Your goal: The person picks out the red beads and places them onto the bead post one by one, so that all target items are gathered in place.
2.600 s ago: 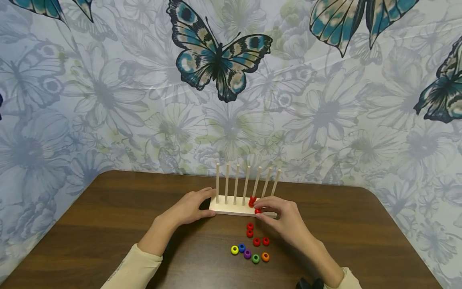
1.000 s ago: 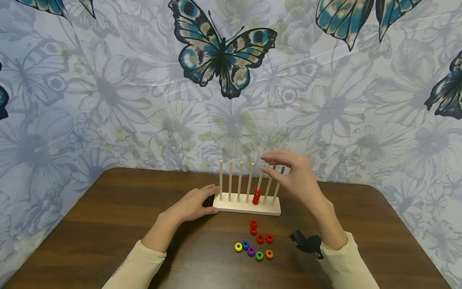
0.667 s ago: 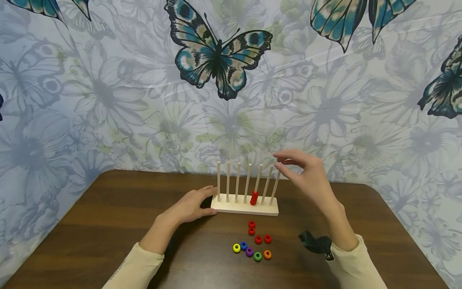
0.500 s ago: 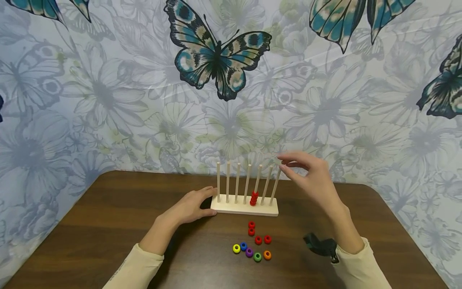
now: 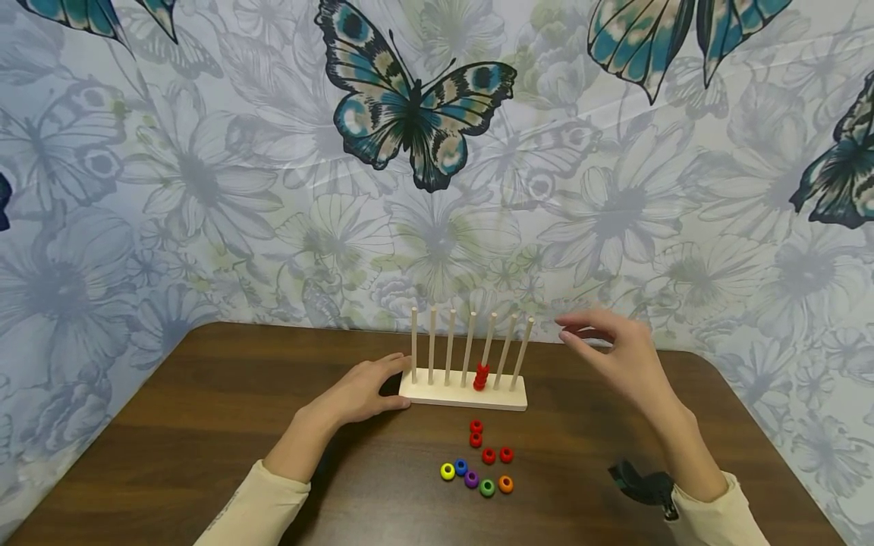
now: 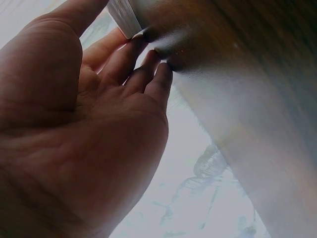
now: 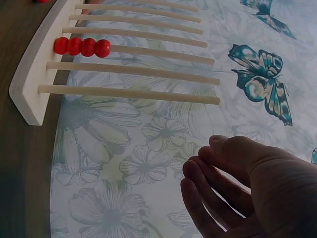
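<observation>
The wooden peg stand (image 5: 440, 390) is pinched by the left grip (image 5: 365, 389), thumb in front, fingers behind; if that pinch eases, a bump could skid it. Right of that grip, four red beads (image 7: 81, 47) stack on one peg (image 7: 163, 55). The right grip (image 5: 624, 358), loosely spread around nothing, hovers beyond the outermost peg (image 5: 522, 354), which an inward sweep might snag. Loose pony beads (image 5: 488, 459), this side of both grips, could roll across the tabletop (image 5: 382, 485) if brushed.
</observation>
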A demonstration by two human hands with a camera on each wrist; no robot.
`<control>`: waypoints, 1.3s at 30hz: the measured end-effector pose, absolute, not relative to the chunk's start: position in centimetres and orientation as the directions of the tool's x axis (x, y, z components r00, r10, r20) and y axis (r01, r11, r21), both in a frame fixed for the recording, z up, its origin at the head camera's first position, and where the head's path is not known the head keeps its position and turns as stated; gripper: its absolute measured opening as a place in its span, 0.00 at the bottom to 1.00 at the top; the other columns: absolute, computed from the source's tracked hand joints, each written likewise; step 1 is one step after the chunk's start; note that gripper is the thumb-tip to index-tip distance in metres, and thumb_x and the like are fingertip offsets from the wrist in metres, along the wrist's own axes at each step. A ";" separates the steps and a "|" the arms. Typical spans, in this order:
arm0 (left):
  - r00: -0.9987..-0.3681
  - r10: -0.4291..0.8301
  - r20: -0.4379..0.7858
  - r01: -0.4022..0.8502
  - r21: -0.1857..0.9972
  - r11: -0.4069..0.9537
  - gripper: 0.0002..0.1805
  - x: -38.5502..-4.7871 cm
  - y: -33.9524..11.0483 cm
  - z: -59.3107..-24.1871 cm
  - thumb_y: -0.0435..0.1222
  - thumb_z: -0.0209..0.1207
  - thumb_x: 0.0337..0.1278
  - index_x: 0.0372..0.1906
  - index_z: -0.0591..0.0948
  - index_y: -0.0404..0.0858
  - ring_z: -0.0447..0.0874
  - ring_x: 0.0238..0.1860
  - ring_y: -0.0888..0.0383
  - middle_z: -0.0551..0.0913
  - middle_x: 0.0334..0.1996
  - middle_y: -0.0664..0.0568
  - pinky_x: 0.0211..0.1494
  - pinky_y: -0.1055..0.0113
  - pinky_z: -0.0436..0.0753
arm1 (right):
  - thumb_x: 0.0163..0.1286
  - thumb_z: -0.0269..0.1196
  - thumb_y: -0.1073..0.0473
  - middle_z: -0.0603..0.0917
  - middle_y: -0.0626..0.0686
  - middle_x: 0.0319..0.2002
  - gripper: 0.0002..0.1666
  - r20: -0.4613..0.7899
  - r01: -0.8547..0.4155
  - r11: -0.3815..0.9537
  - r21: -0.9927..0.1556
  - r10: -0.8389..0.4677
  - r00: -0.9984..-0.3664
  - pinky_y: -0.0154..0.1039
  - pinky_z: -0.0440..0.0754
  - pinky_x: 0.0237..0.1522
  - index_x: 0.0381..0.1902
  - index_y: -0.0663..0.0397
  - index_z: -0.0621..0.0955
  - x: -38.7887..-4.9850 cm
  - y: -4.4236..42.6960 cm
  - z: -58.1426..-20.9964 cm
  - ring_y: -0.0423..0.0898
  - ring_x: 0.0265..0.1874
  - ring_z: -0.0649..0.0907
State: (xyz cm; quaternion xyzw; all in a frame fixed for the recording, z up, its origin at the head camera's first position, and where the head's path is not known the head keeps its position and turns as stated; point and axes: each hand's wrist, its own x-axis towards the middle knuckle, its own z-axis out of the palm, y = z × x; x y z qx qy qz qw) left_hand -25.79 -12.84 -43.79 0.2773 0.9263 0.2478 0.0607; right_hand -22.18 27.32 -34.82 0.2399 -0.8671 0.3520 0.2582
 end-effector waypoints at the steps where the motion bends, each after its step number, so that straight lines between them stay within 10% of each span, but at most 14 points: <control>1: -0.839 0.543 0.024 0.482 0.494 0.723 0.39 -25.8 -12.8 -43.8 0.44 0.71 0.66 0.77 0.72 0.36 0.72 0.74 0.34 0.69 0.77 0.34 0.74 0.40 0.73 | 0.68 0.74 0.65 0.92 0.41 0.43 0.14 0.622 -0.608 0.628 -0.487 -0.240 -0.746 0.23 0.84 0.50 0.48 0.43 0.91 -22.1 27.3 -34.9 0.34 0.42 0.89; 25: -0.840 0.541 0.033 0.483 0.497 0.721 0.38 -25.7 -12.8 -43.8 0.42 0.71 0.66 0.77 0.72 0.37 0.73 0.73 0.35 0.69 0.77 0.35 0.74 0.40 0.74 | 0.69 0.74 0.64 0.93 0.48 0.43 0.11 0.410 -0.697 0.394 -0.599 -0.597 -0.689 0.45 0.91 0.43 0.47 0.46 0.90 -22.0 20.7 -40.8 0.37 0.40 0.89; 39: -0.835 0.549 0.037 0.494 0.491 0.718 0.38 -25.8 -12.8 -43.9 0.42 0.71 0.66 0.77 0.72 0.36 0.73 0.73 0.35 0.70 0.77 0.35 0.74 0.40 0.74 | 0.69 0.73 0.66 0.90 0.40 0.46 0.14 0.075 -0.606 0.506 -0.614 -0.726 -0.683 0.40 0.87 0.51 0.48 0.43 0.90 -21.7 19.4 -42.6 0.39 0.49 0.86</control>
